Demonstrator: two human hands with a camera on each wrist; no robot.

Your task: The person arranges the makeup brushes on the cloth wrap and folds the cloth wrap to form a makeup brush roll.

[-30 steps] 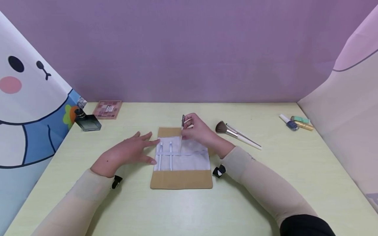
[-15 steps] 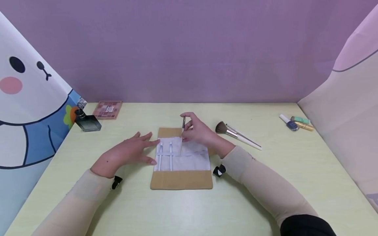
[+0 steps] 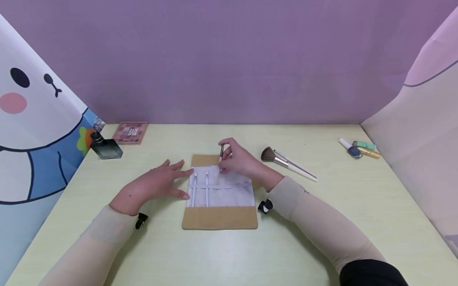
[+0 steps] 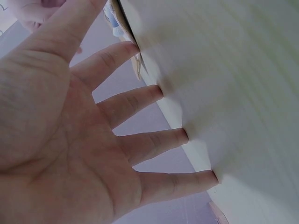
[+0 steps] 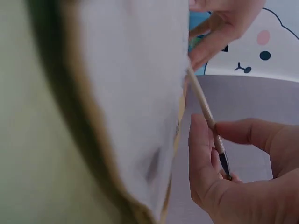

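Observation:
A tan brush roll point(image 3: 220, 218) with a white cloth inside lies opened flat on the table. Two slim white-handled brushes point(image 3: 206, 194) stand in its left part, passing under a cross band. My right hand point(image 3: 239, 161) pinches a thin makeup brush point(image 5: 202, 99) between thumb and fingers, its dark end towards me in the right wrist view. The handle slants down to the white cloth; whether its tip is inside a slot is hidden. My left hand point(image 3: 157, 184) is spread, its fingertips point(image 4: 180, 135) on the table, index finger and thumb at the roll's left edge.
To the right lie a fluffy brush point(image 3: 273, 155) and a thinner dark-handled one point(image 3: 295, 163). Nail polish point(image 3: 350, 148), a green tube point(image 3: 364, 145) and a gold tube point(image 3: 368, 152) sit at far right. A perfume bottle point(image 3: 106, 147) and a pink palette point(image 3: 130, 133) stand at back left.
My right index finger has lifted off the brush's side to its upper end. The brush has shifted only slightly. The left hand has stayed in place.

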